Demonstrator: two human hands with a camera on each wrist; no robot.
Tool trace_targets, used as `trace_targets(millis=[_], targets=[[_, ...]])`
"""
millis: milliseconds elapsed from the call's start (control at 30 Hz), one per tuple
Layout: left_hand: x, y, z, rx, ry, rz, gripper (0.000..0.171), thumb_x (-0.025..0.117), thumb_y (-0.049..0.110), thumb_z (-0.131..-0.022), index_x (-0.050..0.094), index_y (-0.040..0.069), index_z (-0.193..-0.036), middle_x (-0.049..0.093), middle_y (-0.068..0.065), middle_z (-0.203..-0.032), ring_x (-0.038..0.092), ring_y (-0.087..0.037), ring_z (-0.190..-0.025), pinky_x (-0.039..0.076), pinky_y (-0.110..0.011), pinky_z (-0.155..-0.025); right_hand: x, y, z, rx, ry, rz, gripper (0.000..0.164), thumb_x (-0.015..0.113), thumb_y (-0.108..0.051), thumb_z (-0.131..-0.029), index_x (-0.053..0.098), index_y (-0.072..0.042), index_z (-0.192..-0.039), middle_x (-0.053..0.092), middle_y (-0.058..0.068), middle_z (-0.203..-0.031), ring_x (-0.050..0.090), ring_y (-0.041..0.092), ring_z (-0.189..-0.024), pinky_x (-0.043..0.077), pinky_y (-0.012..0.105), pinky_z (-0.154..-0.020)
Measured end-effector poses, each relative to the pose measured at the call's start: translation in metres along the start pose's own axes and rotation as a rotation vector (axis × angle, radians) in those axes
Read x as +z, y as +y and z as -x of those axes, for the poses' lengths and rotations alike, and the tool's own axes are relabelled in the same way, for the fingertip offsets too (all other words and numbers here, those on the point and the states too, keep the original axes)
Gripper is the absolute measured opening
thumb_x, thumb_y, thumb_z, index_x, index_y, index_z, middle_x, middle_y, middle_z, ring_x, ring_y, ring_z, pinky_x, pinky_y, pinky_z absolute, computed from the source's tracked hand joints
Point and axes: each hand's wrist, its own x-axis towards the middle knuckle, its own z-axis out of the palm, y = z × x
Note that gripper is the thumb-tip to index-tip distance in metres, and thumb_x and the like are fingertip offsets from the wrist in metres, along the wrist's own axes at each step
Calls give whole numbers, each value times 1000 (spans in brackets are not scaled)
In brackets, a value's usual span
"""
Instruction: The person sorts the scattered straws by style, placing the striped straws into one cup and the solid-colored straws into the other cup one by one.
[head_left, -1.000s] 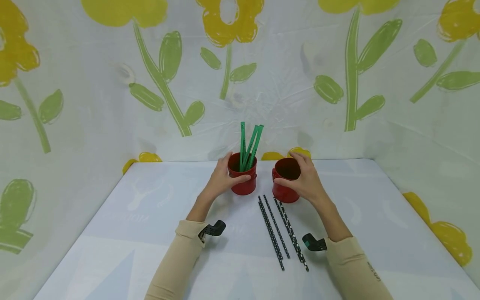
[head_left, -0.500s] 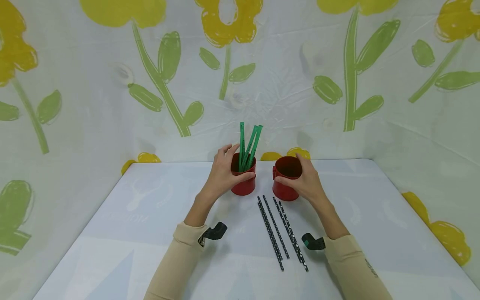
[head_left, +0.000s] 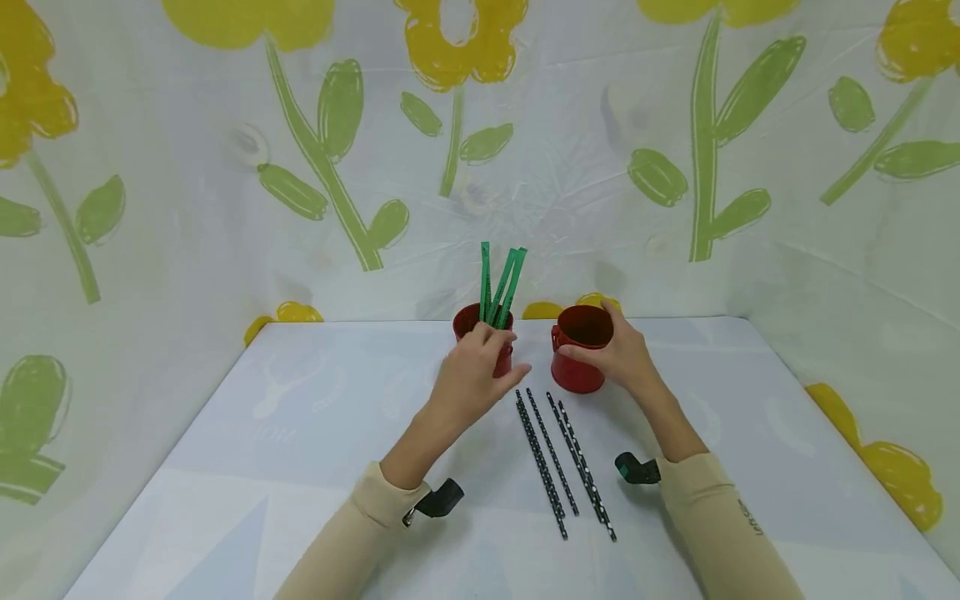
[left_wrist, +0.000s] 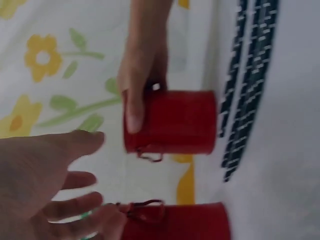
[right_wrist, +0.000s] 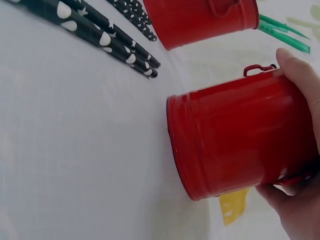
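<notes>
My right hand (head_left: 632,357) grips a small red metal pail (head_left: 576,372) by its rim, thumb on the near side and fingers round the far side. The pail's inside looks dark from above. To its left is a second red pail (head_left: 462,325), with several green sticks (head_left: 485,279) standing up out of it. In front of this second pail is my left hand (head_left: 465,375), fingers loosely spread and thumb apart, hiding much of its wall. The left wrist view shows that hand (left_wrist: 55,195) with nothing in its grasp, fingertips overlapping the second pail (left_wrist: 185,222) near its wire loop.
Several black straws with white spots and stars (head_left: 543,467) lie lengthwise on the white table (head_left: 300,467), between my forearms and in front of the pails. A flower-printed curtain (head_left: 555,192) hangs behind the table's far edge.
My left hand has come off the side of the left pail and swung round to its front. The right hand has shifted its pail slightly back and to the right.
</notes>
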Motion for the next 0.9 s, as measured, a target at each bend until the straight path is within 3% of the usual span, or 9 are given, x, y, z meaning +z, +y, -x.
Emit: trace_targets(millis=[200,333,533,900], targets=[[23,7,23,-58,-349,-115,59,74,47,-84,61,9,-128,61,-8,-105,56,-14,-73,58,-25,-69,0,2,-3,-8,1,-25,106,81,-52,-74,24,-9,-153,46,15,-147,45,36,-132,53,56,-94],[38,7,32,-124,-467,-128,60,75,49,-82,62,6,-123,62,-9,-104,57,-16,-71,58,-29,-67,1,3,-3,-1,1,-40,106,81,-50,-74,24,-9,-154,45,15,-147,44,36,-133,53,56,-95],[47,7,38,-202,-531,-68,54,74,50,-82,66,6,-113,62,-6,-95,54,-18,-69,52,-30,-60,4,2,-2,22,5,-52,106,82,-48,-74,23,-10,-154,44,15,-148,43,35,-134,52,56,-96],[58,7,38,-237,-527,-58,55,71,54,-83,66,9,-113,60,-4,-92,54,-17,-65,52,-32,-57,4,3,-4,21,11,-34,107,82,-49,-74,22,-10,-154,44,15,-148,43,36,-134,52,56,-96]])
